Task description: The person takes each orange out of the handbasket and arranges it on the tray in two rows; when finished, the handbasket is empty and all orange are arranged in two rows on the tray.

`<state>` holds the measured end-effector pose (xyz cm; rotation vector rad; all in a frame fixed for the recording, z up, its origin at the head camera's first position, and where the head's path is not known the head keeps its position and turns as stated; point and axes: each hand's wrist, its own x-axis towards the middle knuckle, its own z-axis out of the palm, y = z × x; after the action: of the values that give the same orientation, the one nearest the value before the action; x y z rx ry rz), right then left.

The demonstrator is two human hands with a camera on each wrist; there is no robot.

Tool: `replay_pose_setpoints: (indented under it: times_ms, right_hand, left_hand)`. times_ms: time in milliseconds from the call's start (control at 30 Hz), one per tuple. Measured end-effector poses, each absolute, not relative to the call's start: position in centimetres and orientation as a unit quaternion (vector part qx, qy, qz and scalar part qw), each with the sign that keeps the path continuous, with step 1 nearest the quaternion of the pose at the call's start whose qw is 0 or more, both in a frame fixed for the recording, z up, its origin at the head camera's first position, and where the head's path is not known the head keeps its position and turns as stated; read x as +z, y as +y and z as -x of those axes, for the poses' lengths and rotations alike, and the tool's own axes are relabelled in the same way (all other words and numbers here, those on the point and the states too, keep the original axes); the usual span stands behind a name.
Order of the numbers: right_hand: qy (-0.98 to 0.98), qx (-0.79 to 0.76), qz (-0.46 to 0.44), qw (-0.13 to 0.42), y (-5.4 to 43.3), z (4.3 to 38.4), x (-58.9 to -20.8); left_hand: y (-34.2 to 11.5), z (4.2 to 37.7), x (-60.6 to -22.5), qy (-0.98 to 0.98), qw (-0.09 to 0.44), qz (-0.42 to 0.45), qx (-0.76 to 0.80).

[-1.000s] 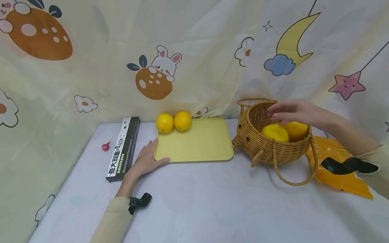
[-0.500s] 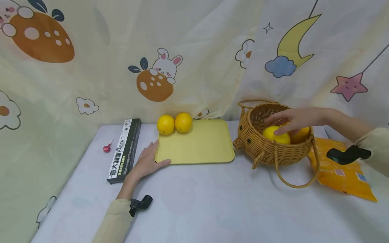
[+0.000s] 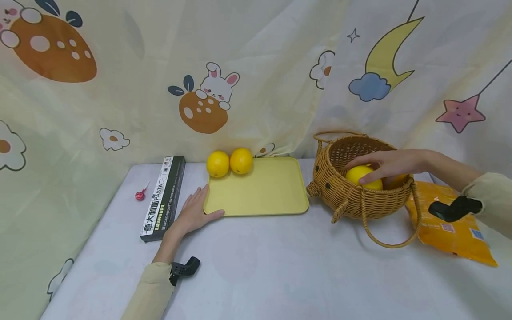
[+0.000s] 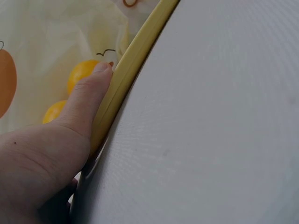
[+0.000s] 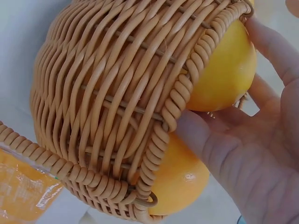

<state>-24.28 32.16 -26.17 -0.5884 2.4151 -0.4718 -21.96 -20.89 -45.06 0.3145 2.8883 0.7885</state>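
My right hand (image 3: 394,162) reaches over the rim of a wicker basket (image 3: 346,198) with an animal's snout and eyes. Its thumb and fingers are curled round a lemon (image 3: 365,174) inside. In the right wrist view, the lemon (image 5: 226,70) sits between thumb and fingers, and an orange (image 5: 180,179) lies beside it under the thumb. My left hand (image 3: 194,211) rests at the left end of a yellow tray (image 3: 260,191), fingers straight along its side. The left wrist view shows the thumb (image 4: 88,95) lying along the tray's rim.
Two oranges (image 3: 230,162) sit at the tray's back left corner. A black-and-white pasta box (image 3: 164,198) and a red lollipop (image 3: 140,195) lie farther left. An orange packet (image 3: 452,226) lies right of the basket, whose handle (image 3: 392,244) hangs down in front. A printed cloth hangs behind.
My right hand has come down from above the basket and closed round the lemon. The left hand has stayed at the tray.
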Motion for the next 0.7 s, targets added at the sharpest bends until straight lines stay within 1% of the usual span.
replay_pose_setpoints:
  times_ms: [400,467,533,600,700]
  right_hand:
    - [0.895,-0.197,0.228,0.330,32.1,24.8,-26.3]
    - [0.889,-0.198,0.231,0.341,32.0,25.0,-26.2]
    - [0.876,-0.208,0.229,0.371,31.9,25.4,-26.2]
    - [0.854,-0.225,0.217,0.415,31.8,25.9,-26.2]
    - [0.818,-0.250,0.174,0.487,31.5,26.5,-26.0]
  left_hand:
    - [-21.0,22.0,-45.2,0.957,0.061,-0.105,0.265]
    - [-21.0,22.1,-45.2,0.956,0.062,-0.104,0.266]
    - [-21.0,22.2,-45.2,0.956,0.061,-0.104,0.267]
    - [-20.9,22.2,-45.2,0.957,0.063,-0.104,0.265]
    - [-20.9,22.1,-45.1,0.957,0.064,-0.104,0.262]
